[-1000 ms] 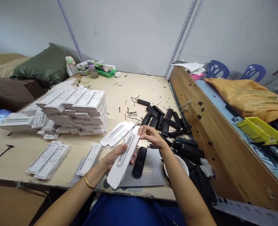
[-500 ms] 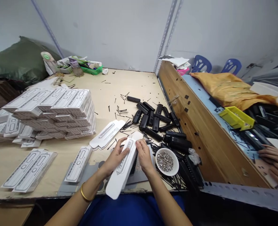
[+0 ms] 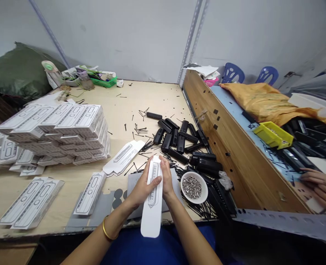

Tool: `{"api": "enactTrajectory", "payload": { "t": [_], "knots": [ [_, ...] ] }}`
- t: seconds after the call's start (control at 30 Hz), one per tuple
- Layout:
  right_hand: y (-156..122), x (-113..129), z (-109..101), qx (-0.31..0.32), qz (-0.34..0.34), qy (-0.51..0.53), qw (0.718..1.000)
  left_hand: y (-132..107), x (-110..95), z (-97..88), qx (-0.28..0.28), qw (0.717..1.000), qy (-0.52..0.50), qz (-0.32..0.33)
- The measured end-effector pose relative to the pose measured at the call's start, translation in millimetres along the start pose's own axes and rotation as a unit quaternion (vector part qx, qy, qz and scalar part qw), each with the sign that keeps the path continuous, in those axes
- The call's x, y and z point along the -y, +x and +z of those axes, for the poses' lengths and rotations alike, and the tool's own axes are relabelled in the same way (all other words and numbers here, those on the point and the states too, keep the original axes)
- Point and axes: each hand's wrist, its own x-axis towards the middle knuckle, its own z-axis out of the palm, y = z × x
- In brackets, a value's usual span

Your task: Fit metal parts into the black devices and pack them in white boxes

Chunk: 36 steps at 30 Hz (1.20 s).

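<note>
A long white printed carton [image 3: 153, 200] points straight away from me, its open flap end hanging over the table's near edge. My left hand [image 3: 142, 187] grips its left side with the thumb laid across the printed top. My right hand [image 3: 166, 178] presses against its right side, fingers together. The carton lies over a grey mat [image 3: 132, 184]. Just right of my right hand stands a white bowl [image 3: 194, 187] of small metal beads. Black oblong parts [image 3: 176, 138] lie in a heap beyond the carton.
Stacked white cartons [image 3: 66, 129] fill the left; loose flat ones [image 3: 30, 202] lie near the front edge. Thin black pins [image 3: 140, 130] litter the table. A wooden divider [image 3: 220, 140] bounds the right side. Another person's hands [image 3: 319, 187] rest beyond it, by a yellow tray [image 3: 273, 134].
The carton has turned from slanted to pointing straight away from me. Both hands have closed in on its sides. The black part beside it is no longer visible.
</note>
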Motion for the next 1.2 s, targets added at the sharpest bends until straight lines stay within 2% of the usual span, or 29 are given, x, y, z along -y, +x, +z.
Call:
{"api": "enactTrajectory", "payload": {
  "t": [0.13, 0.23, 0.3, 0.4, 0.47, 0.53, 0.67, 0.83, 1.0, 1.1, 1.2],
  "knots": [
    [2, -6, -1, 0.018, -0.006, -0.032, 0.999, 0, 2, 4.9, -0.05, 0.998, -0.006, -0.044],
    [1, -9, -3, -0.005, -0.039, -0.096, 0.995, 2, 10, 1.0, -0.086, 0.994, 0.001, -0.074],
    [-3, -5, -4, -0.02, -0.075, -0.112, 0.991, 4, 14, -4.6, -0.087, 0.993, 0.017, -0.079],
    [-8, 6, -5, 0.027, -0.085, -0.092, 0.992, 2, 13, -11.6, -0.074, 0.989, 0.088, -0.088],
    [-8, 13, -5, 0.055, -0.051, -0.049, 0.996, -2, 8, -12.5, -0.067, 0.981, 0.163, -0.076],
    [-6, 16, -5, 0.056, -0.001, 0.011, 0.998, -7, 1, -10.8, -0.059, 0.972, 0.222, -0.057],
    [-7, 10, -3, 0.05, 0.079, 0.069, 0.993, -12, -4, -8.9, -0.054, 0.962, 0.265, -0.038],
    [-24, -2, -2, 0.028, 0.04, 0.086, 0.995, -9, 4, -14.7, -0.073, 0.966, 0.242, -0.055],
    [-20, 7, -3, -0.019, 0.053, 0.135, 0.989, -8, 3, -12.5, -0.045, 0.954, 0.297, -0.013],
    [-17, 11, -6, 0.008, 0.038, 0.093, 0.995, -9, 0, -11.1, -0.056, 0.95, 0.307, -0.01],
    [-25, 8, -13, 0.025, -0.015, 0.01, 1.0, -8, 1, -14.0, -0.055, 0.958, 0.281, -0.02]
  ]
}}
